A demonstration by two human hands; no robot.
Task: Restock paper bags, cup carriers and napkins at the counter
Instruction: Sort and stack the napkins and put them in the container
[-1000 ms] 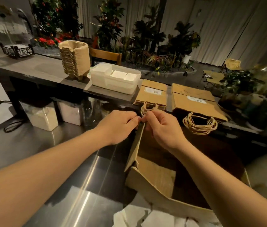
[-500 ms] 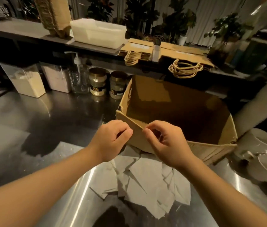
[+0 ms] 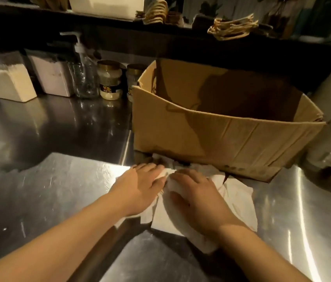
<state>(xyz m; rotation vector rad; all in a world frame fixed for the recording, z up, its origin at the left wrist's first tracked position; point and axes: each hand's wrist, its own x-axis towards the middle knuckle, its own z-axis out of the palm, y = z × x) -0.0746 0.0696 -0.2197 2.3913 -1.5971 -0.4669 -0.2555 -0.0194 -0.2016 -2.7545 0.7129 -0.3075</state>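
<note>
Lowered since last frame: left hand [image 3: 140, 187] and right hand [image 3: 196, 202], fingers flat, narrow, pressing loose napkins [image 3: 235, 196] at six o'clock of cardboard box [image 3: 211, 137]; gathering apparently underway.

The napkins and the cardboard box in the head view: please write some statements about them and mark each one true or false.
1. Both hands rest on the loose white napkins. True: the left hand and the right hand lie flat on them.
2. The cardboard box is closed with tape. False: its top is open.
3. The napkins lie inside the box. False: they lie on the steel counter, in front of the box.
4. A pump bottle stands to the left of the box. True.
5. The right hand lifts a paper bag. False: it presses on the napkins.
</note>
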